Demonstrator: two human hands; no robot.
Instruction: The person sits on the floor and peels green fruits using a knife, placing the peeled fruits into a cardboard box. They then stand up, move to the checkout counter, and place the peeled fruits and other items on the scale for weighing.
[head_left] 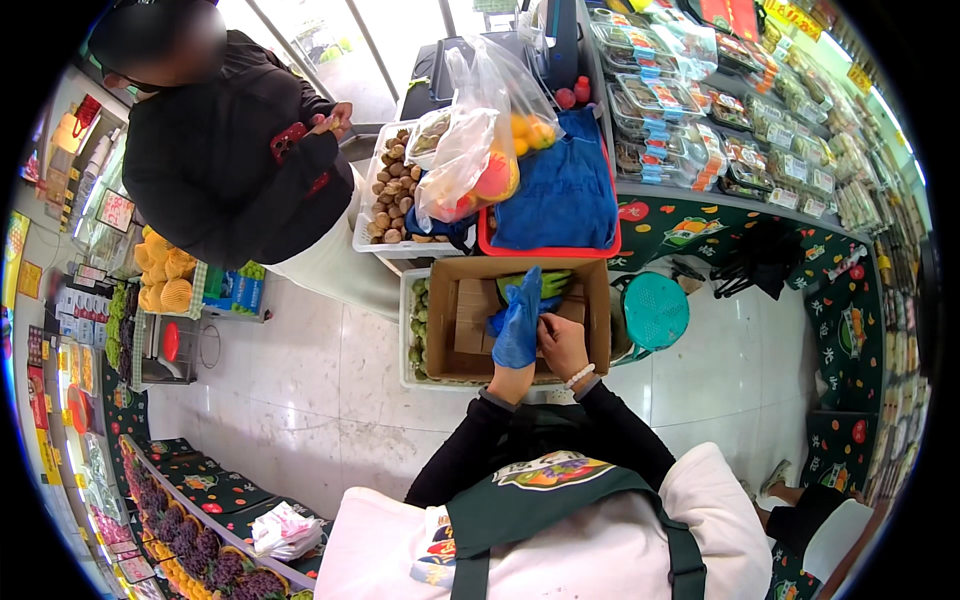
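Note:
My left hand (516,335) wears a thin blue disposable glove, its fingers pointing up and stretched out over an open cardboard box (594,290). Close against its right side, my bare right hand (563,346) is closed with curled fingers near the glove. What those fingertips hold, if anything, is hidden. A beaded white bracelet (580,375) circles my right wrist. Inside the box lie a green item (550,284), partly covered by my glove, and brown cardboard flaps (474,315). More blue material shows behind my left hand.
Left of the box, a white crate (408,360) holds round green fruit. Beyond are brown kiwi-like fruit (395,190), a plastic bag with fruit (465,180) and a blue cloth (560,190) on a red crate. A teal stool (655,311) stands right. A person in black (220,150) stands far left.

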